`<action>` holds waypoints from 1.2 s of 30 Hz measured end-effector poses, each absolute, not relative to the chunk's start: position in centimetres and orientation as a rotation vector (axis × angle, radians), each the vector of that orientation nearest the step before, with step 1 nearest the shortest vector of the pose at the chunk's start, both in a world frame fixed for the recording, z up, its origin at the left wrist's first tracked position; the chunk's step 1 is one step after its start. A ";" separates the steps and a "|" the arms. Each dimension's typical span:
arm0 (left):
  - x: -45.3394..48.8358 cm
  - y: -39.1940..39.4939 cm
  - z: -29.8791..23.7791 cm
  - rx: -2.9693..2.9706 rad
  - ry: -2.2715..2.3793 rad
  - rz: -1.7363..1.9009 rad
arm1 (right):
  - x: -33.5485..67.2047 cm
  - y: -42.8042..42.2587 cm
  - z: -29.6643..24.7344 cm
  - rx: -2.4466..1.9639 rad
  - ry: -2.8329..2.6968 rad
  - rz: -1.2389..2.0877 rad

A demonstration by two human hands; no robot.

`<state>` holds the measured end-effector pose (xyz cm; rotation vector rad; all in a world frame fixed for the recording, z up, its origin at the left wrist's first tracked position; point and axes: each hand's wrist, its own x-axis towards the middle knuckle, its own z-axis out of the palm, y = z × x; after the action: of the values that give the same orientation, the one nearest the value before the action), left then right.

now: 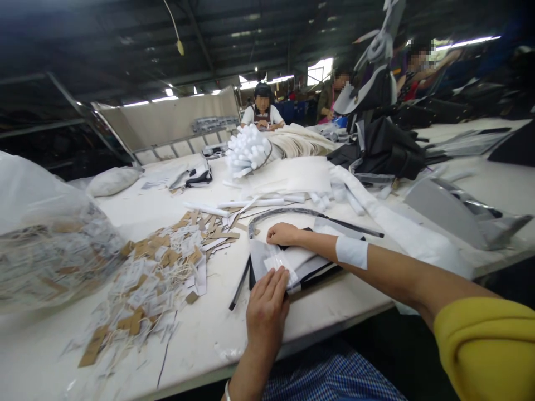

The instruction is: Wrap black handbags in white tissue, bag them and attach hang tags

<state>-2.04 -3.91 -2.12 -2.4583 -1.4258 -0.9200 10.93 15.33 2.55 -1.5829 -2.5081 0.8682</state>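
Observation:
A black bag (317, 277) with white-grey sheet material on it lies on the table near the front edge. Its wrapped handle (288, 211) arches away from me, and a black strap (239, 284) sticks out at the left. My left hand (266, 303) rests flat on the bag's near left part, fingers stretched over a small clear packet (281, 263). Across the bag reaches my right hand (283, 234), its fingers curled down by a black edge. What those fingers pinch, if anything, is hidden.
Left of the bag spreads a heap of tags with strings (154, 273), beside a large clear plastic sack (54, 239) of more tags. Behind lie a bundle of white tubes (249, 149), white sheets (288, 175) and black bags (384, 147). Co-workers sit farther back, one person (262, 111) facing me.

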 end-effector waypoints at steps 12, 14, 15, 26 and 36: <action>-7.1 -1.6 1.1 -2.396 -1.916 -1.384 | 27.1 10.1 7.7 -1.986 -2.116 0.327; -7.9 -0.3 1.0 -2.287 -2.330 -1.445 | 29.3 9.3 7.0 -2.127 -2.025 0.410; -7.9 0.3 0.8 -2.259 -2.511 -1.461 | 29.8 9.0 6.5 -2.155 -1.999 0.478; -6.1 0.4 3.7 -2.064 -2.294 -2.222 | 28.5 7.2 4.7 -1.576 -1.696 0.530; -3.6 -0.6 4.1 -2.355 -2.063 -2.151 | 25.7 7.3 3.5 -1.666 -1.529 0.415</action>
<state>-3.57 -0.64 4.11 -2.3547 -2.0631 -2.1510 25.66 7.26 3.50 -1.6658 -1.5292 0.4147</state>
